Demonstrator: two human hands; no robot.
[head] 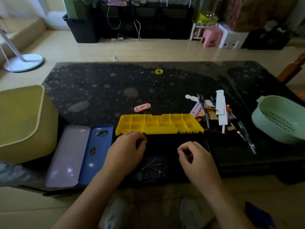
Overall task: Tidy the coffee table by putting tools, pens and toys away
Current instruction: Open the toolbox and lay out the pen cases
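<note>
A black toolbox [162, 146] lies open at the table's near edge, its yellow compartment lid [159, 124] folded back. Metal bits and binder clips [145, 171] lie inside it. My left hand [127, 149] hovers over the box's left part, fingers curled. My right hand [195, 157] is over the right part, fingertips pinched together; whether it holds something small I cannot tell. An open blue and lilac pencil case [79, 156] lies left of the box. Pens and paper scraps [217, 113] are piled to the right. A pink eraser-like piece [142, 107] sits behind the lid.
A yellow bin [21, 123] stands at the table's left end and a green colander [280, 119] at the right. A yellow tape roll [159, 71] lies far back on the dark stone table [99, 83]. A fan base, stools and crates are beyond on the floor.
</note>
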